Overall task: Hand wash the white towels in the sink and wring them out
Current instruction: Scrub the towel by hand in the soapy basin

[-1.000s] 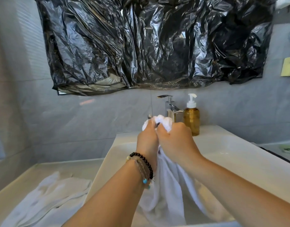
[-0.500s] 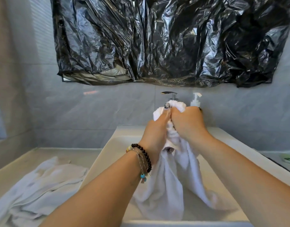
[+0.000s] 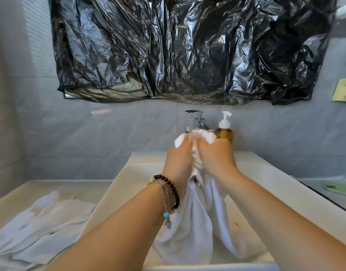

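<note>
A: Towel?
B: White terry towel (image 3: 189, 222), bunched and twisted into a rope between the hands; its tail hangs into the glossy white sink (image 3: 266, 178) below them.
A: Grip?
B: Left hand (image 3: 180, 159) and right hand (image 3: 217, 155) both clenched round it, side by side.
A: Beyond the right hand?
B: Amber pump bottle (image 3: 225, 132), chrome faucet (image 3: 197, 118). A second towel (image 3: 41, 223) lies crumpled on the desk (image 3: 21, 192), left of the left hand.
</note>
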Demonstrator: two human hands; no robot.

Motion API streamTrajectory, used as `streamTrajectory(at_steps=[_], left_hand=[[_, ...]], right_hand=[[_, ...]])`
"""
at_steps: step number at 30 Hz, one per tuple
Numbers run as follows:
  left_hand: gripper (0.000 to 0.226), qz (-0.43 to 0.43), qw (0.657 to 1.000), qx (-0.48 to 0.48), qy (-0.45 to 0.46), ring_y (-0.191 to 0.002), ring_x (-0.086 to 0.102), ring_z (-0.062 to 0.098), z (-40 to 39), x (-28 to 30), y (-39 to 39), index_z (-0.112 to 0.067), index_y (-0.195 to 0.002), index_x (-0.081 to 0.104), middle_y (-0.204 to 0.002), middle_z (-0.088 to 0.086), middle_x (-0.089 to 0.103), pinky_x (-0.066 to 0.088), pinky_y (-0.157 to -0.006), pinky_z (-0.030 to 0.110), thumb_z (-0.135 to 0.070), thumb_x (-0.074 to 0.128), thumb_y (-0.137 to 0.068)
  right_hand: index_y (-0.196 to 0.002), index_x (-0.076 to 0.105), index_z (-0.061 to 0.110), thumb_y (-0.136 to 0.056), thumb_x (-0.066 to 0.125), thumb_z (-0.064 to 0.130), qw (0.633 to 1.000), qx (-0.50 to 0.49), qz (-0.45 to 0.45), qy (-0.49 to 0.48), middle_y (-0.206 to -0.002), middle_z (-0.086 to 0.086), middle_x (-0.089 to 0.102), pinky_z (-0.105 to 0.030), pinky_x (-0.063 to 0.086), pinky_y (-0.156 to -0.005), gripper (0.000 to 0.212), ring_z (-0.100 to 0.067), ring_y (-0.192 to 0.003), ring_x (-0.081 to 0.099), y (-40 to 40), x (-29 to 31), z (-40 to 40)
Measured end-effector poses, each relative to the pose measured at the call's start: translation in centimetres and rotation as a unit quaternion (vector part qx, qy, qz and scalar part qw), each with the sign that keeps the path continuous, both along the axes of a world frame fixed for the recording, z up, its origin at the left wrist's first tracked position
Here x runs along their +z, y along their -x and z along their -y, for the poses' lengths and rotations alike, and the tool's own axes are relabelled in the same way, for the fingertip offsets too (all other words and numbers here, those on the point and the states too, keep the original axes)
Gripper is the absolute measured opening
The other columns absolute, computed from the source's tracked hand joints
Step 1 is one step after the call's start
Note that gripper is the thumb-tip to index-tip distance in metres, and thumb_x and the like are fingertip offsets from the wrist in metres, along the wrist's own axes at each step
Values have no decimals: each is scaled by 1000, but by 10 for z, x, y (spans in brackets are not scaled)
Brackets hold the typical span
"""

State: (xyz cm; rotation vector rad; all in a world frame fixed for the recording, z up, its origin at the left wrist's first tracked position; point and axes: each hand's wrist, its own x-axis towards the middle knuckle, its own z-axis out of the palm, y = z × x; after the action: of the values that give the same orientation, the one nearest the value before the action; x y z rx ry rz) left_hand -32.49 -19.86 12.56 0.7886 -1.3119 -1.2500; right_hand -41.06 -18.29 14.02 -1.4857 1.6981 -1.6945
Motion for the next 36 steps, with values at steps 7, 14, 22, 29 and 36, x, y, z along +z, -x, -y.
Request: streamTrajectory(at_steps=[7, 14, 22, 29, 36], left_hand=[[51, -41, 998, -47, -31, -88, 63, 28, 8, -8, -7, -10, -108, 73, -95, 13, 70, 49, -79, 36, -53, 46, -98], [34, -57, 997, -31, -46, -61, 61, 13, 19, -12, -9, -14, -89, 68, -74, 0, 66, 46, -58, 22, -44, 52, -98], [41, -5, 997, -77, -20, -77, 69, 16, 8, -13, 1, -19, -85, 75, -87, 6, 72, 54, -72, 25, -43, 45, -102], [57, 15, 996, -74, -49, -101, 69, 27, 6, -2, -11, -10, -116, 70, -114, 11, 72, 57, -88, 43, -55, 62, -82], [21, 33, 999, -25, 0, -102, 70, 32, -9, -7, -31, -5, -106, 71, -104, 14, 75, 56, -93, 45, -20, 58, -98]], right_hand=[[-64, 54, 14, -89, 55, 22, 999, 20, -30, -5, -64, -3, 56, -30, 45, -58, 27, -22, -64, 56, -3, 2, -1], [-74, 57, 11, -91, 53, 24, 998, 26, -51, -6, -65, -2, 56, -25, 38, -52, 22, -19, -61, 55, -16, -21, -22], [-86, 68, 7, -90, 56, 32, 996, -20, -84, -17, -84, -11, 67, -29, 43, -62, 28, -29, -79, 61, 15, -12, 6], [-96, 72, 7, -82, 72, 21, 970, 141, 192, -44, -83, -9, 73, -27, 54, -62, 19, -22, -71, 69, 53, -5, 5], [-94, 69, 6, -84, 66, -3, 935, 287, 184, -101, -86, -9, 75, -27, 58, -62, 14, -20, -75, 73, 64, -11, -18]])
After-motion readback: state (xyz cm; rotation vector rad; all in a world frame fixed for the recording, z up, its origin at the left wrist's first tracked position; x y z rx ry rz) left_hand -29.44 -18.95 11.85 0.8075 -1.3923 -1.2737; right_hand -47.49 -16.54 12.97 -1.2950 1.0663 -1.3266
